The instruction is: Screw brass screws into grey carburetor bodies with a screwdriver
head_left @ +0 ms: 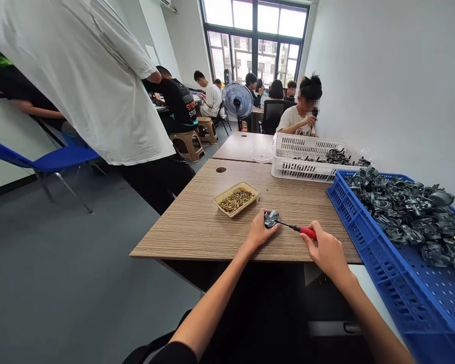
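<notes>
My left hand (pixel 261 230) is wrapped round a small grey metal carburetor (pixel 272 218) and holds it near the front edge of the wooden table (pixel 189 222). In my right hand (pixel 325 248) is a screwdriver (pixel 308 232) with a red handle and a dark shaft. Its shaft points left, and the tip meets the side of the carburetor; the exact contact spot is too small to make out. Just beyond my left hand stands a cream tray (pixel 231 214) full of small brass-coloured pieces. A tiny loose part (pixel 259 199) lies by the tray's right side.
On the right, a blue crate (pixel 379 268) holds many grey carburetors (pixel 405 202). Behind it stands a white basket (pixel 303 169) with dark parts. A person (pixel 301 114) sits across the table. Another person in a white shirt (pixel 98 96) stands close at left, near a blue chair (pixel 64 157).
</notes>
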`<act>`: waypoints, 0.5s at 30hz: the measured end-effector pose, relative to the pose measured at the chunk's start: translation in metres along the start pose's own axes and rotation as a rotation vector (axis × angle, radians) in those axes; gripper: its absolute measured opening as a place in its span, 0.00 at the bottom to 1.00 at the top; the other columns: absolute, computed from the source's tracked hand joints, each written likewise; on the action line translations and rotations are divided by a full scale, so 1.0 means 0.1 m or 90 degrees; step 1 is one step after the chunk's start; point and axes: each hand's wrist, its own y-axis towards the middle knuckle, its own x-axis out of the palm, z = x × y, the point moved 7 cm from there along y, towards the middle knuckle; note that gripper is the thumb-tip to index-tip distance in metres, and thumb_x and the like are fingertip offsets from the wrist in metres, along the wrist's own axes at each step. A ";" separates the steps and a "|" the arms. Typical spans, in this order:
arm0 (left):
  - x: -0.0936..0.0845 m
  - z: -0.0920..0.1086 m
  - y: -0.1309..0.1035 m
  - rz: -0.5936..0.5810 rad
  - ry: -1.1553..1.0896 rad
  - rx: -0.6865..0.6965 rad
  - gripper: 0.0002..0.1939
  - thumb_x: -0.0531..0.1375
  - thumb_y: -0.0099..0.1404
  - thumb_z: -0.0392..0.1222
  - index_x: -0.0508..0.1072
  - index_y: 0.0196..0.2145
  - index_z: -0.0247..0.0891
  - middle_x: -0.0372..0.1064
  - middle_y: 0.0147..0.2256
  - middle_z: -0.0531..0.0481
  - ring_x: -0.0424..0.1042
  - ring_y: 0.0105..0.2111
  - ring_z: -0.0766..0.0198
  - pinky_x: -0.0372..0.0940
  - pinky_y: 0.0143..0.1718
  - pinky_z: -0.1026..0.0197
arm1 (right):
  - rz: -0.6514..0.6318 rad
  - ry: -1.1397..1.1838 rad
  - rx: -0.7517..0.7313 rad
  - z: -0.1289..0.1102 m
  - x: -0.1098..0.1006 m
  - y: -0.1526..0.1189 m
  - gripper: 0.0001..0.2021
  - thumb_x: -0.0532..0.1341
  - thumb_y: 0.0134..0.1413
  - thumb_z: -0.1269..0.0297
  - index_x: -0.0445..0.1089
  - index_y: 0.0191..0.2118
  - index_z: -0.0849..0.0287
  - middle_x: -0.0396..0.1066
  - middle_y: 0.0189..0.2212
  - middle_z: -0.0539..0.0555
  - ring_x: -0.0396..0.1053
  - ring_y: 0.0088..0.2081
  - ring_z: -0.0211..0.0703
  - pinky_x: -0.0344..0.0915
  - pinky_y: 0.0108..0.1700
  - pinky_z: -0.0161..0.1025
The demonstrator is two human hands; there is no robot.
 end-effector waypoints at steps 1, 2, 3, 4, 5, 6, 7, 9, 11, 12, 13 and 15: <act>0.00 0.00 0.00 -0.001 0.000 -0.001 0.21 0.67 0.59 0.48 0.66 0.46 0.43 0.74 0.41 0.51 0.73 0.40 0.58 0.65 0.46 0.57 | -0.004 0.007 0.000 0.00 0.00 0.00 0.10 0.52 0.71 0.53 0.60 0.43 0.52 0.77 0.32 0.51 0.77 0.32 0.51 0.51 0.30 0.37; 0.00 0.00 0.00 -0.002 0.002 -0.003 0.21 0.67 0.58 0.48 0.66 0.46 0.43 0.74 0.41 0.51 0.73 0.40 0.58 0.65 0.46 0.57 | -0.010 0.017 -0.002 -0.01 0.00 0.00 0.10 0.52 0.71 0.53 0.60 0.44 0.52 0.78 0.32 0.52 0.77 0.33 0.52 0.52 0.31 0.38; -0.01 0.00 0.00 -0.002 0.004 -0.005 0.21 0.67 0.58 0.48 0.66 0.46 0.43 0.74 0.40 0.51 0.73 0.39 0.58 0.65 0.45 0.57 | -0.015 0.030 -0.007 -0.02 0.00 -0.01 0.10 0.51 0.71 0.53 0.60 0.44 0.52 0.78 0.34 0.52 0.77 0.34 0.52 0.53 0.31 0.38; -0.01 0.00 0.00 -0.001 0.006 -0.005 0.21 0.67 0.58 0.48 0.66 0.46 0.43 0.74 0.40 0.51 0.73 0.39 0.58 0.65 0.45 0.58 | -0.021 0.045 -0.016 -0.03 0.00 -0.01 0.09 0.51 0.71 0.53 0.59 0.45 0.52 0.78 0.35 0.53 0.77 0.35 0.52 0.55 0.32 0.38; -0.01 0.00 0.00 -0.001 0.008 -0.006 0.21 0.67 0.58 0.48 0.66 0.46 0.43 0.74 0.40 0.51 0.73 0.39 0.59 0.65 0.45 0.58 | -0.026 0.061 -0.027 -0.05 -0.01 -0.02 0.09 0.51 0.70 0.53 0.59 0.47 0.52 0.78 0.37 0.53 0.78 0.37 0.53 0.56 0.33 0.38; -0.02 0.00 0.00 -0.001 0.008 -0.005 0.21 0.67 0.58 0.47 0.66 0.46 0.43 0.74 0.40 0.51 0.73 0.39 0.59 0.65 0.44 0.58 | -0.032 0.077 -0.039 -0.06 -0.01 -0.03 0.10 0.51 0.70 0.54 0.58 0.49 0.52 0.79 0.40 0.54 0.78 0.39 0.53 0.58 0.35 0.39; -0.02 0.00 0.00 0.000 0.006 -0.004 0.21 0.67 0.58 0.47 0.66 0.46 0.43 0.74 0.40 0.51 0.73 0.39 0.59 0.65 0.44 0.58 | -0.039 0.092 -0.052 -0.08 -0.02 -0.03 0.10 0.51 0.70 0.54 0.57 0.51 0.52 0.78 0.42 0.54 0.78 0.41 0.53 0.59 0.36 0.39; -0.02 0.01 0.00 -0.001 0.001 -0.002 0.21 0.67 0.58 0.47 0.66 0.47 0.42 0.74 0.40 0.51 0.73 0.39 0.59 0.65 0.45 0.58 | -0.055 0.114 -0.071 -0.11 -0.02 -0.05 0.11 0.51 0.69 0.56 0.56 0.53 0.51 0.77 0.45 0.55 0.77 0.44 0.54 0.61 0.39 0.40; -0.02 0.01 0.00 -0.003 0.000 -0.002 0.21 0.67 0.59 0.48 0.66 0.47 0.42 0.74 0.40 0.51 0.73 0.39 0.59 0.65 0.46 0.58 | -0.071 0.131 -0.073 -0.11 -0.02 -0.05 0.10 0.50 0.69 0.57 0.55 0.52 0.51 0.77 0.45 0.55 0.77 0.44 0.53 0.61 0.39 0.40; -0.02 0.01 0.00 -0.003 0.002 -0.003 0.21 0.67 0.59 0.48 0.66 0.47 0.42 0.74 0.40 0.51 0.73 0.39 0.59 0.64 0.45 0.58 | -0.074 0.136 -0.069 -0.10 -0.01 -0.05 0.09 0.50 0.69 0.57 0.56 0.50 0.51 0.77 0.44 0.55 0.77 0.43 0.53 0.61 0.39 0.40; -0.02 0.00 0.00 -0.004 0.004 -0.005 0.21 0.67 0.59 0.48 0.66 0.47 0.43 0.74 0.40 0.51 0.73 0.40 0.59 0.64 0.45 0.58 | -0.073 0.138 -0.061 -0.09 -0.01 -0.04 0.08 0.49 0.70 0.57 0.56 0.49 0.51 0.77 0.43 0.55 0.77 0.42 0.53 0.61 0.38 0.40; -0.02 0.00 0.00 -0.005 0.006 -0.006 0.21 0.67 0.59 0.48 0.66 0.47 0.43 0.74 0.41 0.51 0.73 0.40 0.59 0.64 0.45 0.58 | -0.061 0.128 -0.040 -0.06 0.00 -0.03 0.07 0.49 0.70 0.56 0.56 0.47 0.52 0.77 0.41 0.55 0.77 0.41 0.53 0.59 0.37 0.39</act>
